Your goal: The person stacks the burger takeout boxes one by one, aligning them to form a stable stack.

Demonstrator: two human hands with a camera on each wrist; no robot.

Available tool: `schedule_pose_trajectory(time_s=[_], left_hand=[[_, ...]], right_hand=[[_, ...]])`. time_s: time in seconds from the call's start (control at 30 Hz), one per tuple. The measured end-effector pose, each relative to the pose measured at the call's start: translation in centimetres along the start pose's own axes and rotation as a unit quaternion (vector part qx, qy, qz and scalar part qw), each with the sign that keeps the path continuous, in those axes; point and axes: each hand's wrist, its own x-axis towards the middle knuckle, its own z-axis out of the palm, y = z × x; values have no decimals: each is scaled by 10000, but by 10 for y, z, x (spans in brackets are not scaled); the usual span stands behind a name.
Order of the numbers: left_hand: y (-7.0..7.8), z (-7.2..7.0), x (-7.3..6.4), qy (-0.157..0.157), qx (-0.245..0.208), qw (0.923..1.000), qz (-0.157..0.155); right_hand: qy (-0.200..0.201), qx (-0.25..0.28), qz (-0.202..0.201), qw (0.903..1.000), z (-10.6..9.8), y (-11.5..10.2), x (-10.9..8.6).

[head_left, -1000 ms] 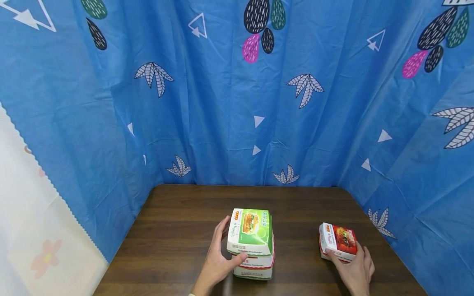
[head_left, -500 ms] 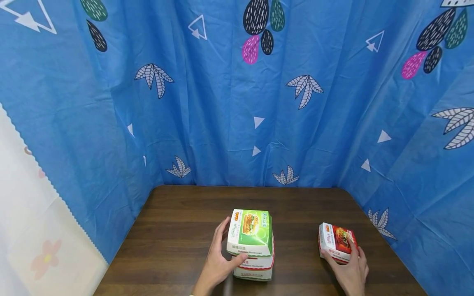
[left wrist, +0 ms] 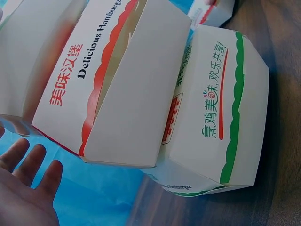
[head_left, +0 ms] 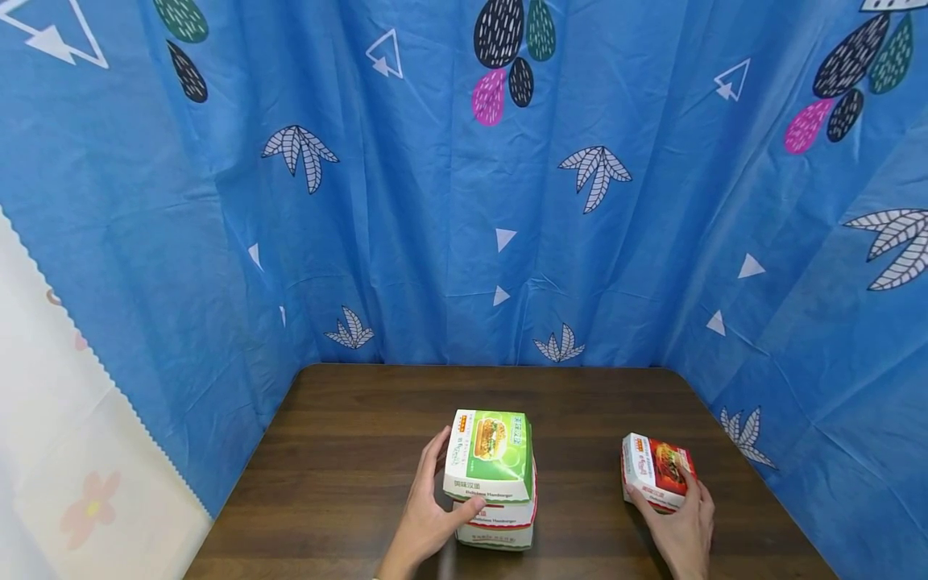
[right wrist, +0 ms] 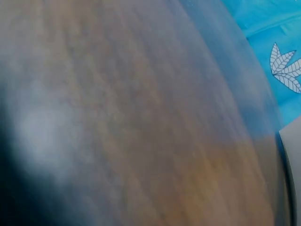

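A stack of hamburger boxes point(head_left: 489, 457) stands on the brown table, a green-topped one above two others. At its left side is my left hand point(head_left: 426, 511), thumb across the front and fingers reaching along the side; the left wrist view shows spread, fairly straight fingers point(left wrist: 50, 181) beside the middle box point(left wrist: 70, 89) and the bottom box point(left wrist: 211, 108). To the right, my right hand point(head_left: 681, 524) grips a red-topped hamburger box point(head_left: 645, 467), thumb at its near left corner and a finger over the top. The blurred right wrist view hides that grip.
The dark wood table point(head_left: 348, 435) is backed by a blue patterned curtain point(head_left: 435, 201) on several sides. A pale floral cloth point(head_left: 65, 451) hangs at the left. Bare wood lies between the stack and the red-topped box.
My right hand has shifted its fingers onto the top of the red-topped box, which has moved slightly left and away from me. My left hand and the stack hold still.
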Motion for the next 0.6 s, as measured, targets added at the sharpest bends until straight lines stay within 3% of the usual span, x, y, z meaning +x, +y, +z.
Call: schedule_pose_trajectory(time_s=[0.6], left_hand=[[6,-3,1,-81,48,10000,21]], right_hand=[[220,310,-53,9993,11,-2,2]])
